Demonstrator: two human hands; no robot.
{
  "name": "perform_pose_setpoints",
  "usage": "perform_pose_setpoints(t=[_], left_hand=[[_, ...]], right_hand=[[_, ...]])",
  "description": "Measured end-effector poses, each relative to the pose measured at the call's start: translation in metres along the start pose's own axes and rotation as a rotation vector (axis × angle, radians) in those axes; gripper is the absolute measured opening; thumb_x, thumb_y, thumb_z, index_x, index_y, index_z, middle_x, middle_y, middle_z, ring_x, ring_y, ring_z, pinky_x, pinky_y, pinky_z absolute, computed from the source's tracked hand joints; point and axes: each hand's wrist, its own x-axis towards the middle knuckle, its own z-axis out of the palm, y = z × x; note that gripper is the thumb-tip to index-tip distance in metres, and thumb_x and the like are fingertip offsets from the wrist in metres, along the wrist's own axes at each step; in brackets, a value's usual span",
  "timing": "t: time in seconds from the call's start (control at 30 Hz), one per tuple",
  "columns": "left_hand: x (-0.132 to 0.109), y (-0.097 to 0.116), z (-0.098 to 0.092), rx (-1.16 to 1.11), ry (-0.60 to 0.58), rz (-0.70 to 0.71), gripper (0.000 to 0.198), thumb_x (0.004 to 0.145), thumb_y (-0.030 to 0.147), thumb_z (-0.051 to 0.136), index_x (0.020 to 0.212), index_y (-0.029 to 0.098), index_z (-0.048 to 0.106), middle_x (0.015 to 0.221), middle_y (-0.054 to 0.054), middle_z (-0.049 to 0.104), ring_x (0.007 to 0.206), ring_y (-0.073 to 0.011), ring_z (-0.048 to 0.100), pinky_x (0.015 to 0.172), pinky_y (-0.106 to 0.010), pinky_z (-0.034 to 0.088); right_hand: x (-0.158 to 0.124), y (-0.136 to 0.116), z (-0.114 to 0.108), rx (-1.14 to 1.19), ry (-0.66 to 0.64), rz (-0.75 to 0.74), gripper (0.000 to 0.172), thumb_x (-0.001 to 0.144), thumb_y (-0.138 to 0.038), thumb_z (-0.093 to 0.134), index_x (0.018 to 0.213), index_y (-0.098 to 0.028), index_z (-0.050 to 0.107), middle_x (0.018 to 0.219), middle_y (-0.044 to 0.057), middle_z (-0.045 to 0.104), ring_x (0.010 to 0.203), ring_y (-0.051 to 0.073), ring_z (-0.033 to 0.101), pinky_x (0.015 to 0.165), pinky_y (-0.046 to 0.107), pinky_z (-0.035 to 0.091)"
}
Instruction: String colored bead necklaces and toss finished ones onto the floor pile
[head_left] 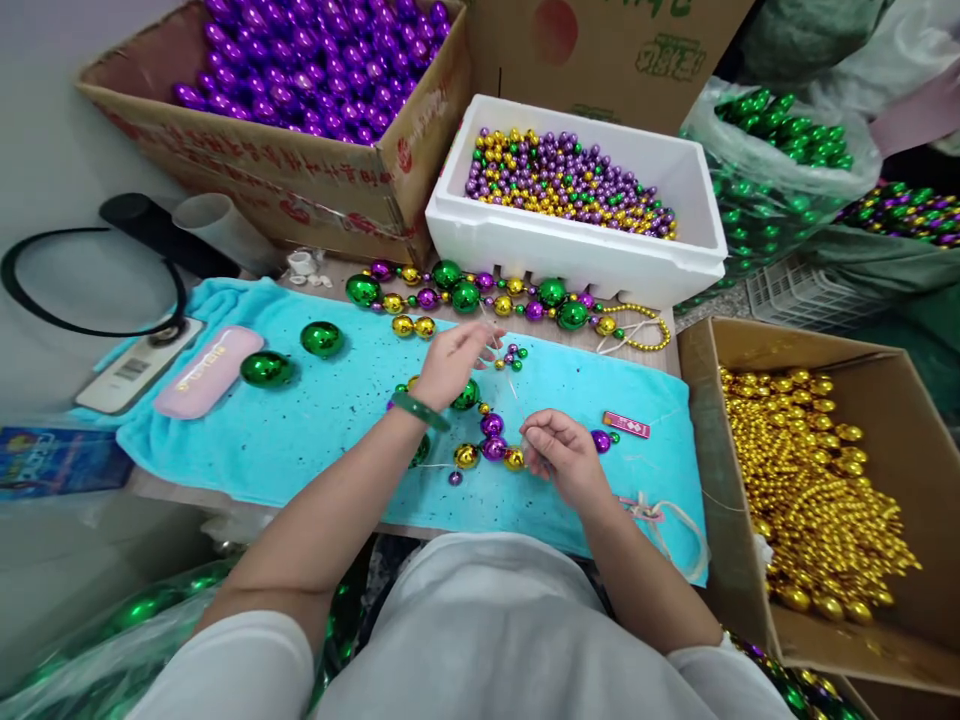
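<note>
My left hand (456, 358), with a green bangle (421, 411) on its wrist, reaches over the turquoise towel (375, 480). Its fingers are closed around a thin white string (513, 385) beside a cluster of small purple and green beads (513, 357). Thumb and fingertips pressed together, my right hand (561, 452) pinches something too small to make out. Close to its fingertips lie a gold bead (514, 458) and purple beads (493, 447), part of a strand with green and gold beads that runs partly under my left wrist.
A finished-looking bead strand (465, 295) lies along the towel's back edge. Behind it stand a white foam box (577, 245) and a carton (300, 170) of purple beads. At right is a carton (750, 480) of gold beads. A pink case (210, 372) lies left, a lighter (627, 425) right.
</note>
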Motion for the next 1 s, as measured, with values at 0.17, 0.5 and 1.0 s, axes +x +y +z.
perform_pose_setpoints(t=[0.17, 0.5, 1.0], left_hand=[[0.035, -0.034, 0.018, 0.797, -0.287, -0.001, 0.016, 0.074, 0.02, 0.066, 0.089, 0.018, 0.07, 0.102, -0.01, 0.066, 0.104, -0.027, 0.059, 0.097, -0.039, 0.042], [0.041, -0.025, 0.02, 0.605, -0.167, -0.102, 0.012, 0.078, 0.013, 0.061, 0.087, 0.015, 0.067, 0.092, -0.01, 0.068, 0.091, -0.0218, 0.065, 0.086, -0.034, 0.05], [0.008, -0.005, -0.029, -0.922, 0.155, -0.458, 0.016, 0.087, 0.007, 0.051, 0.087, 0.008, 0.067, 0.073, -0.006, 0.067, 0.063, -0.008, 0.063, 0.058, -0.015, 0.053]], right_hand=[[-0.008, -0.007, -0.009, 0.006, 0.057, -0.024, 0.03, 0.072, -0.044, 0.07, 0.08, -0.016, 0.059, 0.049, -0.004, 0.053, 0.04, 0.007, 0.043, 0.036, 0.018, 0.028], [-0.008, -0.002, -0.014, -0.107, 0.151, -0.135, 0.027, 0.077, -0.043, 0.064, 0.081, -0.017, 0.056, 0.049, -0.006, 0.045, 0.042, 0.007, 0.037, 0.04, 0.02, 0.027], [0.003, 0.006, -0.005, -0.223, 0.198, -0.097, 0.03, 0.07, -0.045, 0.066, 0.074, -0.017, 0.06, 0.046, -0.007, 0.041, 0.042, 0.007, 0.034, 0.04, 0.021, 0.027]])
